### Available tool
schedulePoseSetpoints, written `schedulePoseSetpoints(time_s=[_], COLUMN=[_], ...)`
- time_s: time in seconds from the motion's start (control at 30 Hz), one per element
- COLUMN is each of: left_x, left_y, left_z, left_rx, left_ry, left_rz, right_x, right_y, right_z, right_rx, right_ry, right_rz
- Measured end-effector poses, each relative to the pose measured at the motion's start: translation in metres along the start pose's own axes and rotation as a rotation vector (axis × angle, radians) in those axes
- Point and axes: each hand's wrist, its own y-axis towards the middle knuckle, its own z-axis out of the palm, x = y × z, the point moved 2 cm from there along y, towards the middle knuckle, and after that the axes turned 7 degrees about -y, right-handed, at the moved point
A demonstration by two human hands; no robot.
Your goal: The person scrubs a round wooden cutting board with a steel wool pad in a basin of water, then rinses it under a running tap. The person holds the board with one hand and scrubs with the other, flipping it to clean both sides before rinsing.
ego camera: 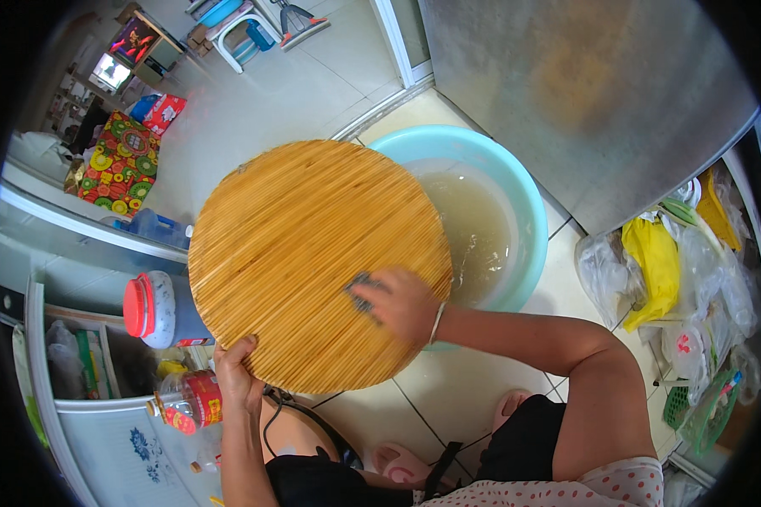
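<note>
A round, ribbed board of bamboo or wood [311, 253] is held up in front of me, tilted, and looks wet. My left hand [240, 374] grips its lower left edge, thumb on the face. On the lower right of the face, my right hand [403, 304] presses a grey scouring pad [361, 293], which looks like steel wool; the hand is slightly blurred. Behind the board's right side stands a light blue plastic basin [533, 222] with cloudy water [472, 228] in it. The board hides the basin's left part.
A metal-looking panel [583, 95] stands beyond the basin. Plastic bags, one yellow [653, 272], lie at right. A red-lidded jar [165, 310] and an oil-type plastic bottle [193, 400] stand at left by an open cabinet [38, 342]. A door track [387, 108] crosses the floor.
</note>
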Motion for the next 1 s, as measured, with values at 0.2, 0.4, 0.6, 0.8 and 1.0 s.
schedulePoseSetpoints(time_s=[0.2, 0.4, 0.6, 0.8, 1.0], left_x=[0.001, -0.008, -0.007, -0.005, -0.002], left_y=[0.002, 0.005, -0.008, -0.005, -0.005], left_z=[0.01, -0.015, 0.014, 0.005, 0.011], left_rx=[-0.026, 0.087, 0.008, -0.002, -0.026], left_ry=[0.026, 0.021, 0.002, 0.034, 0.011], left_rz=[-0.01, 0.027, 0.037, 0.028, -0.008], right_x=[-0.138, -0.208, -0.178, -0.067, -0.025], right_y=[-0.035, -0.057, -0.03, 0.005, -0.02], right_z=[0.016, 0.022, -0.048, -0.056, -0.029], right_rx=[-0.133, 0.382, 0.288, 0.089, 0.307], right_ry=[-0.145, -0.576, -0.478, 0.362, 0.331], right_rz=[0.425, 0.83, 0.881, 0.276, -0.019])
